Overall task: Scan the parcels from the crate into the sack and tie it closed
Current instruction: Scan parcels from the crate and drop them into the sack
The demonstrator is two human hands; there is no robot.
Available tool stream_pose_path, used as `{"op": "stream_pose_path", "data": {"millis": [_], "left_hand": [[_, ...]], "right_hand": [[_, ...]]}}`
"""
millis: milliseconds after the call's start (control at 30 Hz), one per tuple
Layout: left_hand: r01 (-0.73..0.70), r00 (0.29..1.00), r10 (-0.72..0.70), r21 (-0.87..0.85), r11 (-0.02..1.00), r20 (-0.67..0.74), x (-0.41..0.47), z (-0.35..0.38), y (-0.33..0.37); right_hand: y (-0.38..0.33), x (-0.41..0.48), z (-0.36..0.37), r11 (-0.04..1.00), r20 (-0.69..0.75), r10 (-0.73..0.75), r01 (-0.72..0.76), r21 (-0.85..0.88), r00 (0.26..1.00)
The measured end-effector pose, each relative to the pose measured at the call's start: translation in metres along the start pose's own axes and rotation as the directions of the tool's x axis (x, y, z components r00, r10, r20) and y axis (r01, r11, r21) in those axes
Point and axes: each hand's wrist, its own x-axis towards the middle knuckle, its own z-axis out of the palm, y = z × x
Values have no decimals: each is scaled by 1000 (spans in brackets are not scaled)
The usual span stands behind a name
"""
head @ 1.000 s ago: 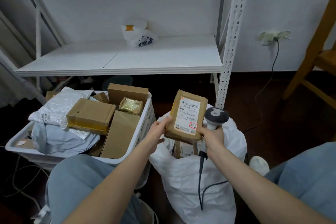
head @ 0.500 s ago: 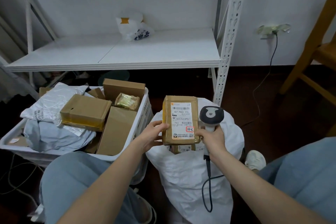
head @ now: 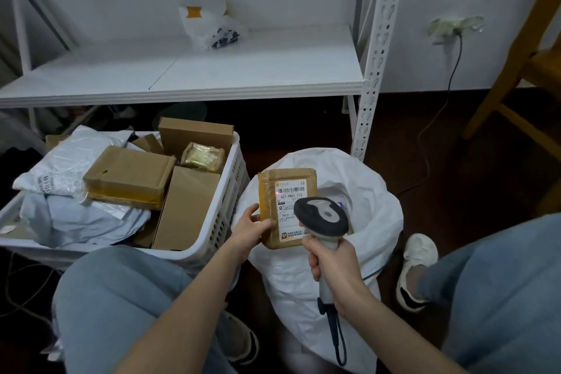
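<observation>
Parcel [head: 282, 188] in brown wrapping is pinched at its left edge by the left hand [head: 250, 229], label up, above the open white sack [head: 358, 206]; scanner [head: 321, 217] is gripped by the right hand [head: 332, 261], head over the label; crate [head: 212, 240] of parcels is seen left of the sack.

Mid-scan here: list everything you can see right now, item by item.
crate: one, white, left.
cardboard boxes: at least three, brown, in crate.
mailers: at least two, white-grey, in crate.
sack: one, white, right of crate.
parcel: one, brown, labelled, over sack.
scanner: one, grey-black, before parcel.
shelf: one, white, behind.
bag: one, white, on shelf.
chair: one, wooden, far right.
left hand: holds parcel.
right hand: grips scanner.
</observation>
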Motion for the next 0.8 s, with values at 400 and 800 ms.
{"op": "stream_pose_path", "data": {"millis": [400, 800], "left_hand": [[8, 1000, -8, -22, 1000, -5, 6, 1, -8], [-6, 1000, 5, -19, 1000, -11, 6, 1, -6]], "right_hand": [[-8, -9, 1, 999, 7, 36, -36, -37, 999], [-11, -11, 1, 999, 46, 47, -47, -12, 998]]}}
